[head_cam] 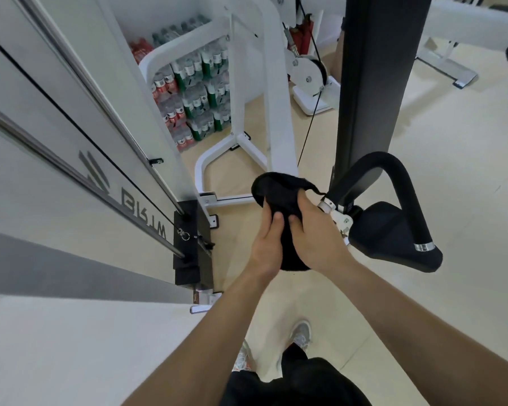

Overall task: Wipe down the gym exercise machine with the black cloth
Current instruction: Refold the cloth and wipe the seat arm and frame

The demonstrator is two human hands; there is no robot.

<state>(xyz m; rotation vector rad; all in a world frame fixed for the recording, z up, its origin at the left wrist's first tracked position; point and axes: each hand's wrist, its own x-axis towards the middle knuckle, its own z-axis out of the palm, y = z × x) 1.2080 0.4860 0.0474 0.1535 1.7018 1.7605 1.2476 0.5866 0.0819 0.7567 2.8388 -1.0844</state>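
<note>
The black cloth (279,194) is bunched between both my hands in the middle of the head view, above the floor. My left hand (266,247) holds it from the left with the thumb laid on the fabric. My right hand (314,238) grips it from the right, fingers curled over it. The gym exercise machine stands around me: its white weight-stack shroud (56,177) with chrome guide rods at left, its black upright pad (373,83) at centre right, a black padded handle loop (405,189) and a black seat (393,235) just right of my right hand.
The black weight stack (189,244) sits at the foot of the guide rods. A white frame (273,112) and a cable pulley (308,71) stand behind. Packs of bottled water (194,95) are piled on the floor at the back. My shoes (301,335) stand on beige flooring.
</note>
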